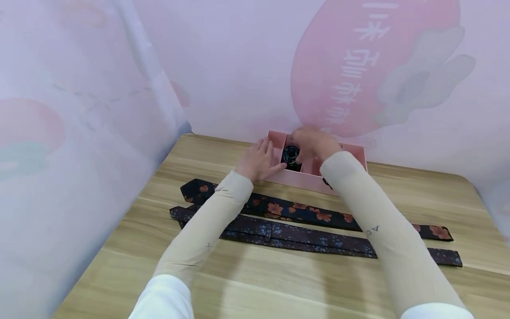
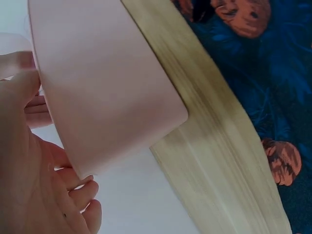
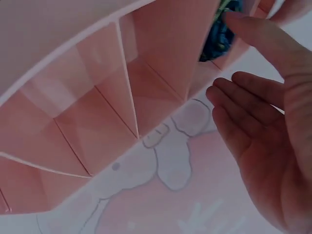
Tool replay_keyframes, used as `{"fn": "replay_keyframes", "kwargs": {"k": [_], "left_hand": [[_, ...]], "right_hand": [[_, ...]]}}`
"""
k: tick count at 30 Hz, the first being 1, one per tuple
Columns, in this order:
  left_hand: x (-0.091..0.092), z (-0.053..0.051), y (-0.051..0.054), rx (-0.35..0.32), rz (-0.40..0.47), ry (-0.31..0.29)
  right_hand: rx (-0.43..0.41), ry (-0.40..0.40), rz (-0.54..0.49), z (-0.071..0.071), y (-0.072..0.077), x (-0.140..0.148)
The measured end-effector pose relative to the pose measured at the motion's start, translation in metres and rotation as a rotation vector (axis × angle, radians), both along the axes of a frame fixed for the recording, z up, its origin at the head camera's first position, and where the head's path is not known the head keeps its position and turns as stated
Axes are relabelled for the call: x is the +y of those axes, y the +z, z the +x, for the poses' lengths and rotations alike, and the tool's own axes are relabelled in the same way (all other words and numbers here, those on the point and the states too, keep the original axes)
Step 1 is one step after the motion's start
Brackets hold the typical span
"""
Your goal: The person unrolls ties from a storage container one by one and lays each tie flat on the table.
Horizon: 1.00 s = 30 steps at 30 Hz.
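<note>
A pink divided box (image 1: 296, 178) stands at the back of the table. One rolled dark patterned necktie (image 1: 291, 155) sits in its second compartment from the left. At the box's left end, my left hand (image 1: 256, 161) holds the corner, thumb along the front rim and fingers at the end wall (image 2: 114, 92). My right hand (image 1: 314, 144) hovers over the box with fingers extended. In the right wrist view its thumb overlaps the rolled necktie (image 3: 219, 39); whether they touch I cannot tell.
Two neckties lie stretched across the table before the box: one with orange flowers (image 1: 295, 212), one with small blue flowers (image 1: 295, 235). Both forearms pass over them. A small dark thing (image 1: 327, 183) shows beside the right sleeve. Printed cloth (image 1: 239, 66) hangs behind.
</note>
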<state>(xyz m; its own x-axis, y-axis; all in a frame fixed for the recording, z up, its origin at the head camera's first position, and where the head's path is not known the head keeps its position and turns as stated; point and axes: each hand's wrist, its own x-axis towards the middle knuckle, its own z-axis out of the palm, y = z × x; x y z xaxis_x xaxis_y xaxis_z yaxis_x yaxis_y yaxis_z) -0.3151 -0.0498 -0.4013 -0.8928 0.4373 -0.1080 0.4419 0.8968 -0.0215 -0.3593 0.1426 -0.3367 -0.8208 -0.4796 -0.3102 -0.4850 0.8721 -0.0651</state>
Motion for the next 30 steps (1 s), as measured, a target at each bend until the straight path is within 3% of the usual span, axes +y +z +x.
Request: {"fn": "replay_keyframes", "kwargs": {"k": [5,17,30], "left_hand": [[0.002,0.002,-0.007,0.013,-0.010,0.022],[0.009,0.007,-0.013,-0.009,0.011,0.034],[0.014,0.009,-0.013,-0.013,0.019,0.065]], "right_hand": [[0.002,-0.039,0.075,-0.004,-0.012,-0.005],[0.061,0.051,0.257,-0.008,-0.028,-0.014],[0.058,0.114,0.101,-0.018,-0.048,-0.001]]}}
